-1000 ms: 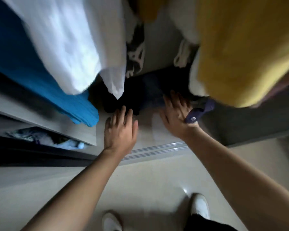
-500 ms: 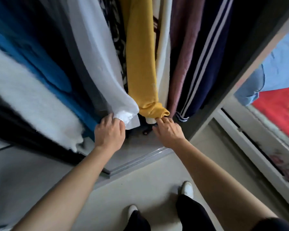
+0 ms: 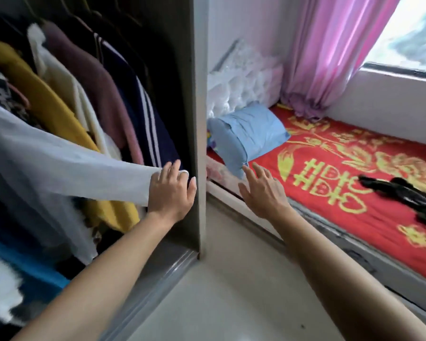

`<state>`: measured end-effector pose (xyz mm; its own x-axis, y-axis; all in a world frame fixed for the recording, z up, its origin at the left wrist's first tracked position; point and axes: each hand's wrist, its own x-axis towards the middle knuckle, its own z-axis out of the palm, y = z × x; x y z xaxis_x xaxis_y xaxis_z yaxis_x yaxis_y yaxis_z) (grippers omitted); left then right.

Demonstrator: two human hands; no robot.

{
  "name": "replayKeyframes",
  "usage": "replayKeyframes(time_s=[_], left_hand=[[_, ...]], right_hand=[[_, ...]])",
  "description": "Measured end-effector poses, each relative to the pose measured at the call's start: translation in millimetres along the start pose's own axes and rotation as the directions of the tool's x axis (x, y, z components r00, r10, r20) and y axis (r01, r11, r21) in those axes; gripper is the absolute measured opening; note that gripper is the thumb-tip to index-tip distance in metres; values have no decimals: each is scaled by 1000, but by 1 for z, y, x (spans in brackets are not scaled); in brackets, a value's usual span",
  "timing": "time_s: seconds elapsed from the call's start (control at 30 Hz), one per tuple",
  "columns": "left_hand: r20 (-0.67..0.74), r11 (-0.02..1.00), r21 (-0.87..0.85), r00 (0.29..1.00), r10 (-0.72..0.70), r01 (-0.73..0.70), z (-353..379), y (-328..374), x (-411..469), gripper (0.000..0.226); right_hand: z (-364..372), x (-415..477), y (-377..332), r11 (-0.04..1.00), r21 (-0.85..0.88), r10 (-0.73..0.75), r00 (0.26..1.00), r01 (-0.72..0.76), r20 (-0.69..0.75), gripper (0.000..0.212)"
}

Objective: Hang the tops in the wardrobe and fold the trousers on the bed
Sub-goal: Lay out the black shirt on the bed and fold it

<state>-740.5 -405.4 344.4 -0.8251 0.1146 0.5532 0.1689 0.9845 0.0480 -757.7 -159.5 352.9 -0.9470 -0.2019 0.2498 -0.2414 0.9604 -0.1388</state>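
Hanging looks nearly done: left hand (image 3: 171,190) grips the sheer white top (image 3: 59,163) by its cuff in the grey-framed wardrobe (image 3: 194,94); right hand (image 3: 263,190), spread and empty, hovers near the red-and-gold bed (image 3: 354,230); crumpled black trousers (image 3: 403,195) there await folding.

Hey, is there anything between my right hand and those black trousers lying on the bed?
Nothing visible. The right hand hovers open by the bed's near edge, and only bare red bedspread lies between it and the black trousers. The blue pillow sits off to the left of that path.
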Motion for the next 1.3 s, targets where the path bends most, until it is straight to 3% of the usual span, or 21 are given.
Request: replayKeyframes(time_s=[0.07,0.23,0.4,0.63,0.83,1.07,1.3], left_hand=[[18,1000,-10,1000,-6,6,2,59,20,52],[264,974,120,940,-218,192,25,198,65,77],[251,956,124,924,-288,265,45,283,95,87],[328,991,134,942,-67,24,81,360,134,69],[318,984,-45,931,177,-171,150,436,197,68],[204,822,-333,816,540,-461,195,544,261,73],[215,714,-393,697,685,-580,248,652,312,70]], right_hand=[[-28,-23,59,997,-37,63,998,-64,-18,59],[-79,-95,221,962,-100,251,966,-256,-60,59],[-98,-151,335,900,-114,423,906,-421,-4,61],[-92,-139,407,877,-126,472,881,-464,39,61],[-86,-86,463,858,-179,490,872,-481,10,63],[-102,-57,548,726,-236,658,752,-646,-33,63],[-100,-48,642,598,-212,782,621,-773,-58,62]])
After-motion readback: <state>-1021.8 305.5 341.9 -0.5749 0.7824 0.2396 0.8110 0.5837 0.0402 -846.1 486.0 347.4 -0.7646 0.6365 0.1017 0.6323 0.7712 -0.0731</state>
